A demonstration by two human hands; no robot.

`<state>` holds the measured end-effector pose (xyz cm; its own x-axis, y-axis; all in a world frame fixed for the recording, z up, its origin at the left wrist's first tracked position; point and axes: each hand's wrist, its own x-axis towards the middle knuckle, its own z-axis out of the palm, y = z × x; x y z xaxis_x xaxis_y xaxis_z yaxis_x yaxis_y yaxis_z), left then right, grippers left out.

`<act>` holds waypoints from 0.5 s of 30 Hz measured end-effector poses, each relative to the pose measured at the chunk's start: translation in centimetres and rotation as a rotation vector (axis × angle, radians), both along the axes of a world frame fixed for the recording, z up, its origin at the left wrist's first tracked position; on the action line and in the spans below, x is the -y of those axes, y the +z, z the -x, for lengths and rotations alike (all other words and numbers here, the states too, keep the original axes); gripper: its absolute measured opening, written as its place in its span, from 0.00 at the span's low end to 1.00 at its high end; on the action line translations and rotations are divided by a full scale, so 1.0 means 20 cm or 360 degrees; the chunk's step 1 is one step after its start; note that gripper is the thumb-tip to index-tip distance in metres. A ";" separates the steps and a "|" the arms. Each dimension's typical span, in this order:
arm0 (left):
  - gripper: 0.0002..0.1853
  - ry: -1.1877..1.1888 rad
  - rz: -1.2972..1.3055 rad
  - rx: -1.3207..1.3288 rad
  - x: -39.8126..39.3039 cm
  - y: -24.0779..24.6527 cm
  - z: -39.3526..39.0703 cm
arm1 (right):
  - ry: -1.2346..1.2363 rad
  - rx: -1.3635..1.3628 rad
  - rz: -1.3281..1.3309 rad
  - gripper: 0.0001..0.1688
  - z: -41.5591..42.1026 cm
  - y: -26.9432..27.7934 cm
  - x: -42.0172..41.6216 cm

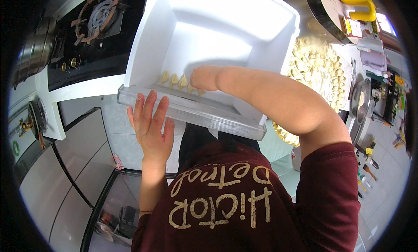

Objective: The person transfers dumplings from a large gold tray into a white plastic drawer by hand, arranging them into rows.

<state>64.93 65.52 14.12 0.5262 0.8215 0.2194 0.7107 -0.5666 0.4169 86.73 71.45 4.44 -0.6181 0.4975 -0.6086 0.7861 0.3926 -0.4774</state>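
In front of me is a white freezer drawer (209, 52) with a clear plastic front panel (192, 113). Several pale dumplings (182, 82) stand in a row inside it, close behind that panel. My right hand (205, 78) reaches into the drawer from the right, over the right end of this row. Its fingertips are turned down and hidden, so whether they hold a dumpling does not show. My left hand (151, 121) is against the left part of the front panel, its fingers spread and nothing grasped.
To the right, many more dumplings (313, 65) cover a counter surface, with others on a gold-rimmed tray (287, 134) below. A gas hob (98, 39) and a steel pot (36, 51) are at left. A metal bowl (360, 100) stands far right.
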 end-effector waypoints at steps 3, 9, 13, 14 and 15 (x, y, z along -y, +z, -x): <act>0.26 0.0011 0.0058 -0.0058 0.00 0.01 0.01 | -0.0195 0.0004 -0.0134 0.09 -0.01 0.22 -0.03; 0.26 -0.0007 0.0029 -0.0004 -0.01 0.01 -0.01 | -0.0697 -0.0375 -0.1305 0.07 -0.55 0.91 0.31; 0.26 -0.0019 0.0015 -0.0058 -0.01 0.02 -0.02 | -0.1329 -0.0089 -0.0980 0.08 -0.71 0.91 0.80; 0.26 -0.0025 -0.0007 -0.0042 -0.01 0.03 -0.03 | -0.1400 0.0082 -0.0751 0.10 -0.71 0.85 0.90; 0.27 -0.0017 -0.0011 -0.0049 0.00 0.03 -0.03 | -0.1252 0.0238 -0.0685 0.13 -0.71 0.80 1.01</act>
<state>65.59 65.58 14.70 0.5414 0.8145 0.2086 0.7173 -0.5769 0.3907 100.89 51.32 20.52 0.0668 0.9453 -0.3193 0.9445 -0.1631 -0.2852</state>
